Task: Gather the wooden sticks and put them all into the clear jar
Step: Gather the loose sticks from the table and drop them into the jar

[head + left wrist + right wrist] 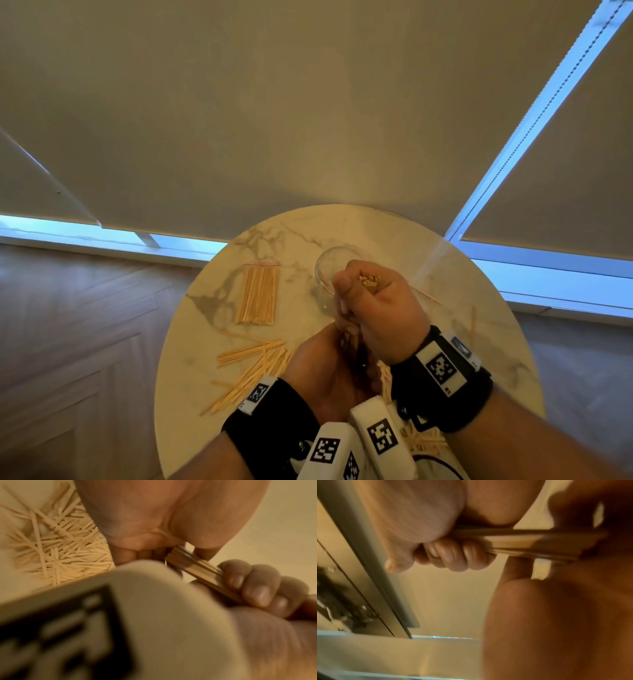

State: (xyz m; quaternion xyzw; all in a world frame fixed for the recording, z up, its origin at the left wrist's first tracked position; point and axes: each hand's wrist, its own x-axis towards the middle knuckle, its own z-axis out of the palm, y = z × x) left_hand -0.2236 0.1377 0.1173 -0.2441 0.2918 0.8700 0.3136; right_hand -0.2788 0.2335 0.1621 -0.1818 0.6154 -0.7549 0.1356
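Note:
My right hand point(376, 308) grips the upper part of a bundle of thin wooden sticks point(369, 283), whose tips poke out of the fist. Below it, my left hand point(329, 370) holds the bundle's lower end; its fingers point(257, 586) curl round the sticks point(197, 568). In the right wrist view the right fingers point(453, 557) wrap the same bundle point(522, 543). The clear jar point(329, 262) stands just behind the right fist, partly hidden. Loose sticks point(253, 366) lie left of the hands, and a bigger pile point(60, 547) lies near the front edge.
A clear bag of sticks point(258, 294) lies left of the jar on the round marble table point(274, 240). A single stick point(428, 296) lies right of the fist. More sticks point(424, 442) lie under my right wrist. Window blinds hang behind the table.

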